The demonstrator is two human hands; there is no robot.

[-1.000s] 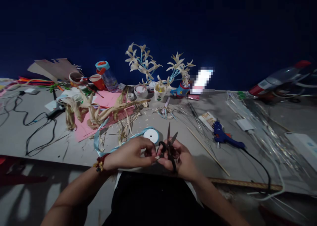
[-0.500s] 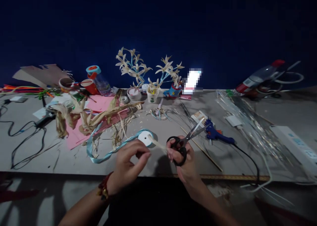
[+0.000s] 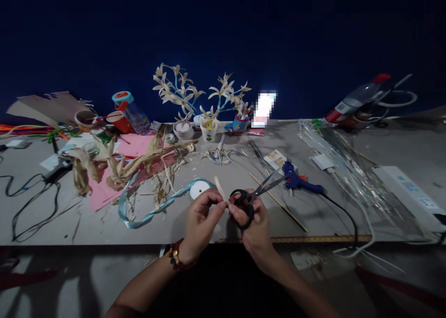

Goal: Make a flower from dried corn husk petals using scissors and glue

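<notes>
Black-handled scissors (image 3: 249,199) rest in my right hand (image 3: 258,225), their blades apart and pointing away to the upper right. My left hand (image 3: 205,218) pinches the lower end of a pale strip of husk (image 3: 219,188), and the right fingertips meet it there. The strip stands up and leans left. Just behind my left hand lies a white ribbon spool (image 3: 200,189), with light blue ribbon (image 3: 153,215) looping from it to the left. A blue glue gun (image 3: 301,183) lies beyond the scissor tips.
Dried corn husks (image 3: 118,167) lie over pink paper (image 3: 97,192) on the left. Husk flowers on blue stems stand in a white cup (image 3: 209,131) at the back. A thin stick (image 3: 284,209), plastic-wrapped wires (image 3: 344,169) and a power strip (image 3: 407,192) are on the right.
My left hand has moved right and closed on the husk strip near my right fingers. The strip, earlier pointing left, now stands upright. The whole view has shifted slightly.
</notes>
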